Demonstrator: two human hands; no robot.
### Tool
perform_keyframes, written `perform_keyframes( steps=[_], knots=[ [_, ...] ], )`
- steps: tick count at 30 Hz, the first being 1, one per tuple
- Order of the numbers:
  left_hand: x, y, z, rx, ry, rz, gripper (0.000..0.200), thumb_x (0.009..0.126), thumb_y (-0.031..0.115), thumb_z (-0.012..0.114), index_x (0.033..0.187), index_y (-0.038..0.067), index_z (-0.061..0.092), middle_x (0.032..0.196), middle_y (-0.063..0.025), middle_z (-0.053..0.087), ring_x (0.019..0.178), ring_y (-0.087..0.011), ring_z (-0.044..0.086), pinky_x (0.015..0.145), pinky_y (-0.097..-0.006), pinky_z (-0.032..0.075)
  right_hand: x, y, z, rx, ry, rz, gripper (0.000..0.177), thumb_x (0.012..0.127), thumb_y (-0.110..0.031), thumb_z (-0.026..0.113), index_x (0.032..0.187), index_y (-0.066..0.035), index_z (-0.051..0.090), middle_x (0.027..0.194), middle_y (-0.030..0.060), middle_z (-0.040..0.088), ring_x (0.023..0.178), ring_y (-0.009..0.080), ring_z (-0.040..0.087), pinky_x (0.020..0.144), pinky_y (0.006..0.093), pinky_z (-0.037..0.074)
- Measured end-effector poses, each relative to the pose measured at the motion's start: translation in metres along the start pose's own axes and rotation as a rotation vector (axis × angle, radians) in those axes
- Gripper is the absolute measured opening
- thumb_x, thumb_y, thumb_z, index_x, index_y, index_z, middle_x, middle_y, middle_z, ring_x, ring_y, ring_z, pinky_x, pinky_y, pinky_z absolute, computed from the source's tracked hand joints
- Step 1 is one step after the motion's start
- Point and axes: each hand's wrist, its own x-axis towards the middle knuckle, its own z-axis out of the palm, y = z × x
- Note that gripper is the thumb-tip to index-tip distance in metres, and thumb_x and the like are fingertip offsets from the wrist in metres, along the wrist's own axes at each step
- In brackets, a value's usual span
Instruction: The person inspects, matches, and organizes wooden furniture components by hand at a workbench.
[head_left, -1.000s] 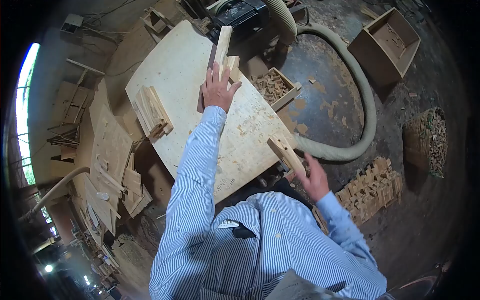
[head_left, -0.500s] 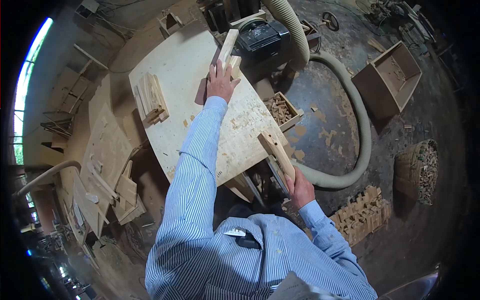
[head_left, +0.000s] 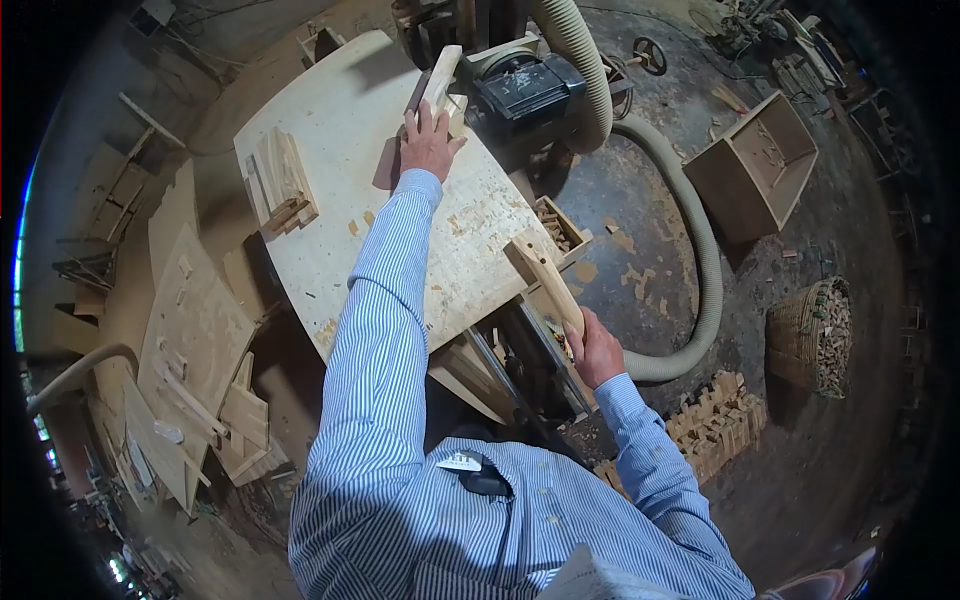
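Currently, your left hand (head_left: 428,143) lies at the far edge of the worktable (head_left: 340,120), fingers pressed together and flat on a wood strip (head_left: 440,78), next to the motor (head_left: 525,85). The flat contact appears to pin the strip against the tabletop so that it does not shift. Your right hand (head_left: 597,350) is at the near right corner of the worktable, closed in a fist round the lower end of a wooden stick (head_left: 548,280), which leans up across the table edge; the full grip likely steadies its tilt. A stack of boards (head_left: 278,185) sits on the left part of the worktable, apart from both hands. Just beside the right edge of the worktable, a shallow wooden tray (head_left: 572,240) holds small offcuts (head_left: 553,222). Farther right of the worktable, an open wooden box (head_left: 735,190) holds a few scraps, and a woven basket (head_left: 790,340) is full of small wood pieces.
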Motion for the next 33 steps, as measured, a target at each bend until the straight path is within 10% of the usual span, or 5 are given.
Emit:
perform_keyframes(
  steps=[15, 22, 33],
  knots=[
    [0.004, -0.023, 0.005, -0.145, 0.072, 0.188, 0.066, 0.097, 0.048, 0.067, 0.149, 0.011, 0.051, 0.165, -0.0223, 0.029, 0.148, -0.0490, 0.031, 0.117, -0.0543, 0.042, -0.003, -0.018, -0.015, 0.023, 0.047, 0.057, 0.042, 0.104, -0.039, 0.057, 0.135, -0.010, 0.057, 0.115, 0.0229, 0.070, 0.105, 0.0443, 0.068, 0.090, 0.0503, 0.054],
    [0.013, -0.025, -0.020, -0.163, -0.006, 0.180, 0.064, 0.100, 0.055, 0.058, 0.146, 0.011, 0.055, 0.165, -0.0215, 0.031, 0.152, -0.0452, 0.026, 0.122, -0.0657, 0.021, -0.003, -0.040, -0.031, 0.006, 0.038, 0.087, 0.045, 0.103, -0.040, 0.058, 0.137, -0.009, 0.057, 0.120, 0.0232, 0.069, 0.106, 0.0437, 0.068, 0.092, 0.0495, 0.055],
    [0.101, 0.004, -0.016, 0.116, -0.057, 0.275, 0.077, 0.100, 0.070, 0.046, 0.161, 0.024, 0.038, 0.170, -0.0201, 0.024, 0.156, -0.0438, 0.020, 0.118, -0.0761, 0.017, 0.004, -0.034, -0.056, 0.069, 0.012, 0.124, 0.050, 0.100, -0.040, 0.061, 0.138, -0.007, 0.057, 0.120, 0.0217, 0.070, 0.103, 0.0415, 0.070, 0.089, 0.0493, 0.057]
  ],
)
